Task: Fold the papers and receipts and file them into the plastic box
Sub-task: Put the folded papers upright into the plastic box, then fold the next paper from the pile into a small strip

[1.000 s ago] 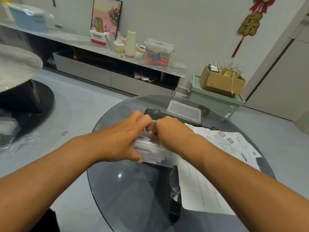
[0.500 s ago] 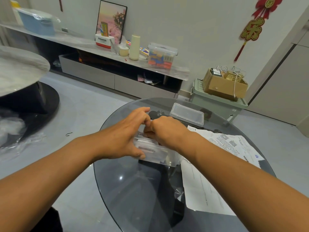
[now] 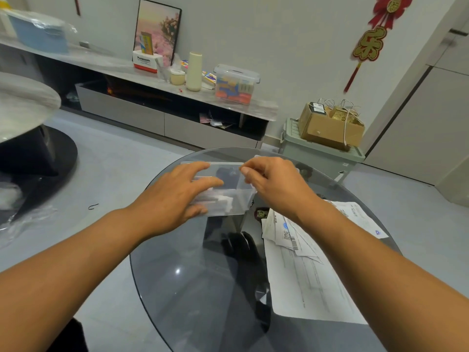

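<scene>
Plastic box (image 3: 229, 201), clear and rectangular, sits toward the far edge of the round glass table (image 3: 177, 288), with folded white slips (image 3: 223, 200) visible through its wall. A clear lid (image 3: 215, 165) lies tilted over its far side. The left hand (image 3: 175, 199) reaches over the box's left end with fingers spread and nearly straight, the fingertips resting on the box's top edge and the thumb low against its near left corner; it grips nothing tightly. The right hand (image 3: 276, 184) is at the box's right end, fingers curled, thumb and forefinger pinching the lid's right corner.

Loose papers and receipts (image 3: 304, 270) lie in an overlapping pile along the table's right edge, just beside the box and under the right forearm; one slip bears a barcode.

Beyond the table, a low grey cabinet (image 3: 162, 118) runs along the wall, carrying a framed picture (image 3: 157, 29), a cream cylinder (image 3: 194, 71) and a clear storage tub (image 3: 236, 83). A pale green bin (image 3: 317, 153) stands near the far right, with a cardboard carton (image 3: 330, 128) on its lid. A red ornament (image 3: 373, 39) hangs on the wall.
</scene>
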`<action>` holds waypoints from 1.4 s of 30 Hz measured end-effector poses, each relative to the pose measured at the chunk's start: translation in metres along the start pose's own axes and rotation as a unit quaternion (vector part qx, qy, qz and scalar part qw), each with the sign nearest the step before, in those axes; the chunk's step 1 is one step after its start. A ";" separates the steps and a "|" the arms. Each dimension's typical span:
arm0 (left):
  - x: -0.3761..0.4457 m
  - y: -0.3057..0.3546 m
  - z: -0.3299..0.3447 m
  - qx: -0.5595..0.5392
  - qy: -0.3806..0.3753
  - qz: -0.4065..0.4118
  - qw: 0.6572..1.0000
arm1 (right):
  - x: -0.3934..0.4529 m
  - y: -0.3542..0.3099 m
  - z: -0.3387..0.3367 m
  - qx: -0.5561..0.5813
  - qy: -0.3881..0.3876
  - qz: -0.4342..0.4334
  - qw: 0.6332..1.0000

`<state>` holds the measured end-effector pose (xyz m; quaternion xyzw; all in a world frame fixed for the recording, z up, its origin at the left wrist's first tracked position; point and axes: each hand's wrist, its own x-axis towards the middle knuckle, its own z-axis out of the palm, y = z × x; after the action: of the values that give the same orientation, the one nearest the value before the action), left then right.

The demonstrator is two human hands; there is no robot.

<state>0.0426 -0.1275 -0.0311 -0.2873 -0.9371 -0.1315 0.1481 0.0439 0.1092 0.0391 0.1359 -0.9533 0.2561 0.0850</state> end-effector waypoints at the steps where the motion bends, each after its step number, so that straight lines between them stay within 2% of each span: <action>1: 0.002 -0.001 0.001 0.000 0.002 0.014 1.000 | -0.004 0.003 0.001 0.009 0.008 0.010 1.000; 5: 0.008 -0.004 -0.001 -0.042 0.001 0.028 0.999 | -0.014 0.011 0.004 0.043 0.034 0.034 0.998; 12: 0.017 -0.003 -0.007 0.046 -0.069 -0.032 0.996 | -0.014 0.011 0.001 0.030 0.039 0.062 0.997; 16: 0.021 0.005 -0.006 0.087 -0.027 -0.070 0.993 | -0.028 0.037 -0.016 0.026 0.064 0.144 0.987; 21: 0.029 -0.005 0.006 0.096 0.045 -0.072 0.992 | -0.056 0.085 -0.030 -0.019 -0.001 0.285 0.958; 25: 0.038 -0.003 0.019 0.154 0.078 -0.094 0.980 | -0.081 0.083 -0.027 -0.039 -0.084 0.322 0.942; 28: 0.046 0.013 0.027 0.194 0.082 -0.084 0.974 | -0.089 0.082 -0.022 -0.054 -0.099 0.299 0.948; 31: 0.050 0.038 0.035 0.174 0.068 -0.026 0.982 | -0.093 0.090 -0.014 -0.072 -0.100 0.269 0.955; 35: 0.048 0.068 0.048 0.039 -0.005 0.025 0.999 | -0.103 0.103 -0.003 -0.148 -0.051 0.238 0.959; 37: 0.045 0.078 0.050 -0.046 -0.052 0.045 0.997 | -0.111 0.102 0.001 -0.175 -0.025 0.201 0.964; 39: 0.040 0.085 0.046 -0.110 -0.093 0.078 0.987 | -0.121 0.093 0.001 -0.120 -0.017 0.148 0.982; 42: 0.031 0.093 0.040 -0.164 -0.137 0.111 0.971 | -0.134 0.075 -0.003 -0.047 -0.081 0.024 0.995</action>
<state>0.0636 -0.0246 -0.0422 -0.4248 -0.8765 -0.2259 -0.0168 0.1491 0.2016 -0.0244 0.1294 -0.9709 0.2015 0.0076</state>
